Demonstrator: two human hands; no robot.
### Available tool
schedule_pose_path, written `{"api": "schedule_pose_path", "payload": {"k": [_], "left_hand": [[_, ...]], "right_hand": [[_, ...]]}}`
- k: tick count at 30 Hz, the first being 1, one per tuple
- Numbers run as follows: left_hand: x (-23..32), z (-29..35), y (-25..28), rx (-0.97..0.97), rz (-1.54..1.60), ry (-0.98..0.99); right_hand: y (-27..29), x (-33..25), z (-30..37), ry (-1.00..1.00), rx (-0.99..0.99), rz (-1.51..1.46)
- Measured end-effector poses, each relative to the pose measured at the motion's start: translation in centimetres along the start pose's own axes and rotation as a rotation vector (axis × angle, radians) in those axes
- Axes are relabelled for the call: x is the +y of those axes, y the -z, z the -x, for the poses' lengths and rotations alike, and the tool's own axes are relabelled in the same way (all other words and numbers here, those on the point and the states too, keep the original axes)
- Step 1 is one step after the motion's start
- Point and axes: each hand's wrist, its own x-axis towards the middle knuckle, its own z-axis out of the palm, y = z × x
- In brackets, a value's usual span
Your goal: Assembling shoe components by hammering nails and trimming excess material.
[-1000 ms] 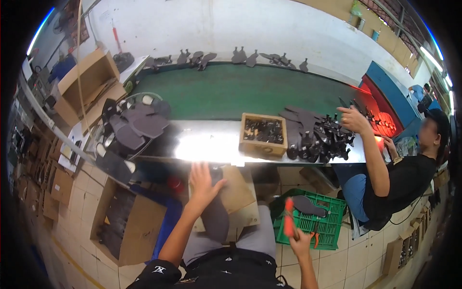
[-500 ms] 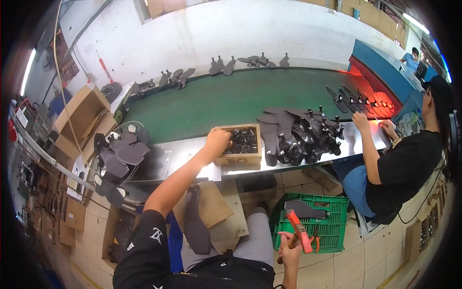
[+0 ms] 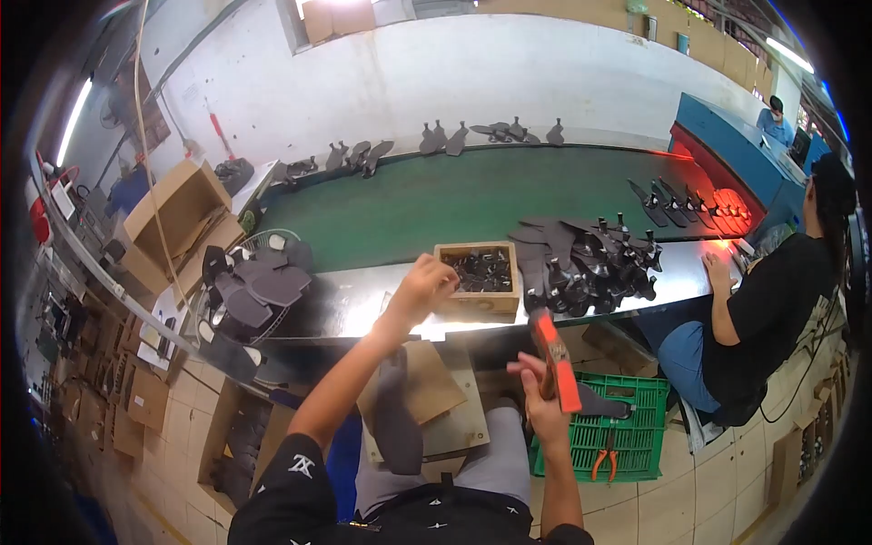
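Observation:
My left hand (image 3: 425,289) hovers at the left edge of a wooden box (image 3: 490,309) of small black heel pieces (image 3: 477,270). Its fingers are drawn together, and whatever they may hold is too small to make out. My right hand (image 3: 548,420) grips a hammer (image 3: 556,361) with a red head, raised above my right thigh. A dark shoe sole (image 3: 397,418) lies over my lap against a board (image 3: 436,386). To the right of the box, dark soles with black heels (image 3: 590,268) form a heap on the metal bench edge.
A wire basket (image 3: 263,336) of soles stands left on the bench. Behind runs a green conveyor (image 3: 391,218) with heeled soles along its far edge. A green crate (image 3: 649,436) with orange-handled pliers (image 3: 605,461) sits at my right. A co-worker (image 3: 772,300) sits farther right.
My left hand has come out of the box to its left side. My right hand has raised the hammer. The co-worker's arm has drawn back from the conveyor, and the view has shifted.

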Motion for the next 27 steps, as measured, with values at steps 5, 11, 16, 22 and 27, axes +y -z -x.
{"api": "schedule_pose_path", "payload": {"k": [5, 11, 16, 22, 27], "left_hand": [[9.8, 5.9, 6.3, 0.077, -0.175, -0.253], [12.2, 10.6, 10.1, 0.2, -0.229, -0.22], [10.7, 14.5, 9.1, 0.271, -0.115, -0.063], [5.1, 17.7, 6.1, 0.311, -0.155, 0.428], [0.9, 17.6, 6.1, -0.119, 0.246, 0.69]], "right_hand": [[-5.2, -4.7, -1.3, 0.031, -0.174, -0.258], [-9.4, -6.3, 0.5, -0.075, -0.272, -0.21], [-12.0, -5.2, 0.5, -0.261, -0.403, -0.277], [-12.5, -4.2, -1.0, -0.286, -0.442, -0.184], [-13.2, -2.3, -2.5, -0.253, -0.524, 0.014]]}}
